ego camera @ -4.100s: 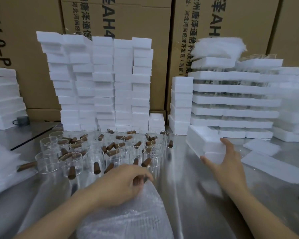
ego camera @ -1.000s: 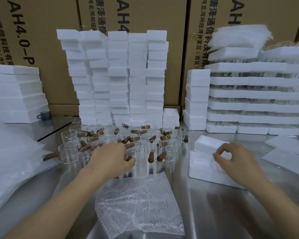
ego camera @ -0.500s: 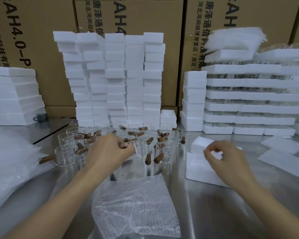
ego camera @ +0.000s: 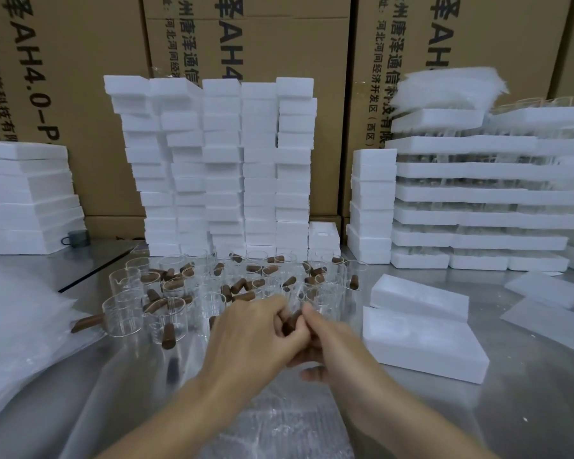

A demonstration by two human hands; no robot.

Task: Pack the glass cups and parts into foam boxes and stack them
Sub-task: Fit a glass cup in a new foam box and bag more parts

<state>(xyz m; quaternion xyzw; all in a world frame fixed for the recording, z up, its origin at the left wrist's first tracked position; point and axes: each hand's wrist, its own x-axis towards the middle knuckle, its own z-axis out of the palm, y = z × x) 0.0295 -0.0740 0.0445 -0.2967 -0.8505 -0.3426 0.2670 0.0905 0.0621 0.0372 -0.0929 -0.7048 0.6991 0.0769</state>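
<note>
Holding one glass cup (ego camera: 295, 301) up off the surface (ego camera: 527, 409), just in front of the cluster of cups (ego camera: 193, 286). Pinching it at the brown handle (ego camera: 292, 321) with the left hand (ego camera: 256, 339), fingers curled tight; meeting it from the other side with the right hand (ego camera: 335, 349), fingertips on the same cup. Pinching with both grips, neither spread.

Thin clear glass, by the look: light, stiff, slick and surely breakable. Best taken by the wooden handle or cupped round the body, never squeezed at the rim. Too blurred to trace the glass wall exactly.

Lying directly below: bubble wrap (ego camera: 279, 422), soft and limp, likely the first layer round the cup. Waiting just to the right: an open foam box (ego camera: 424, 352), no glass showing in it, with its lid (ego camera: 418, 298) propped along the far edge. Standing behind: tall columns of foam boxes (ego camera: 226, 167), closed, contents hidden. Further right: stacked foam trays (ego camera: 487, 193) with glass glinting between the layers.
</note>
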